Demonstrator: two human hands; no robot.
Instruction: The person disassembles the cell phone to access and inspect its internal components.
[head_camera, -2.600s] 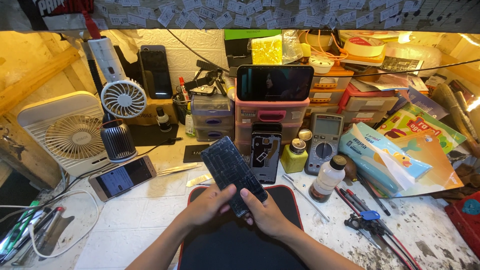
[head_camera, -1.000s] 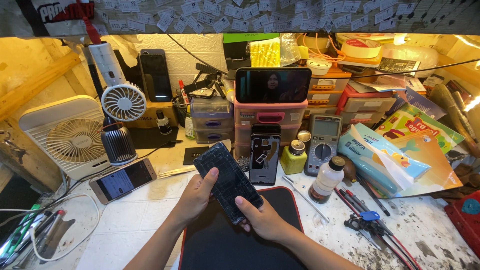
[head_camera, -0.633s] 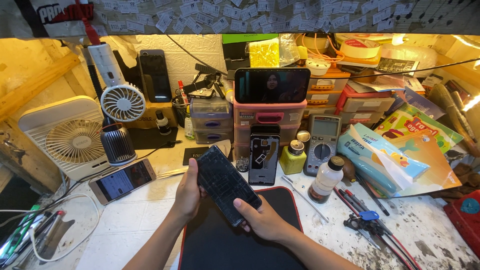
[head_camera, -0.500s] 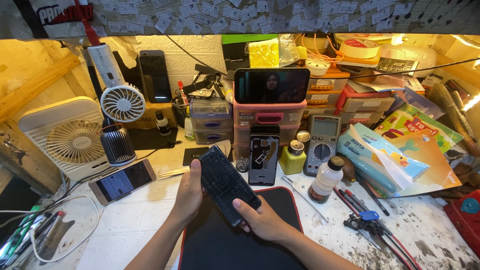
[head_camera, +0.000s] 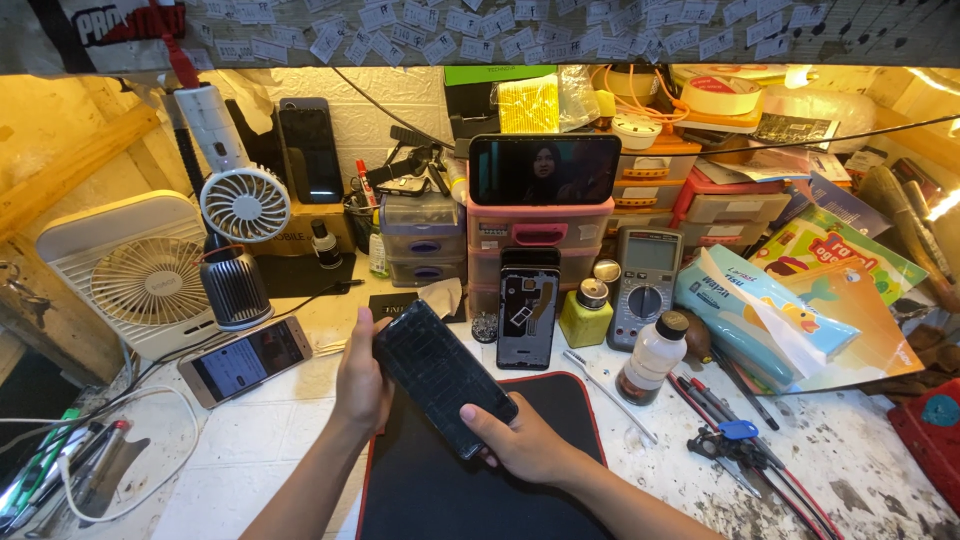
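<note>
Since a moment ago, my left hand (head_camera: 362, 385) has slid up along the side of the black phone (head_camera: 443, 374) and the phone has tipped a little lower over the black mat with the red rim (head_camera: 590, 425). I hold the phone with both hands, just above the near-left part of that mat. Its long axis runs diagonally, from the top corner up-left of the mat's far edge down toward my right hand (head_camera: 520, 445). My left hand cups the upper left edge, fingers curled behind it; my right hand pinches the lower corner, thumb on the dark glass. Neither hand is nearer: both touch it. Beyond the mat's far edge stands an opened phone back frame (head_camera: 527, 312) against the pink drawer unit (head_camera: 540, 240).
</note>
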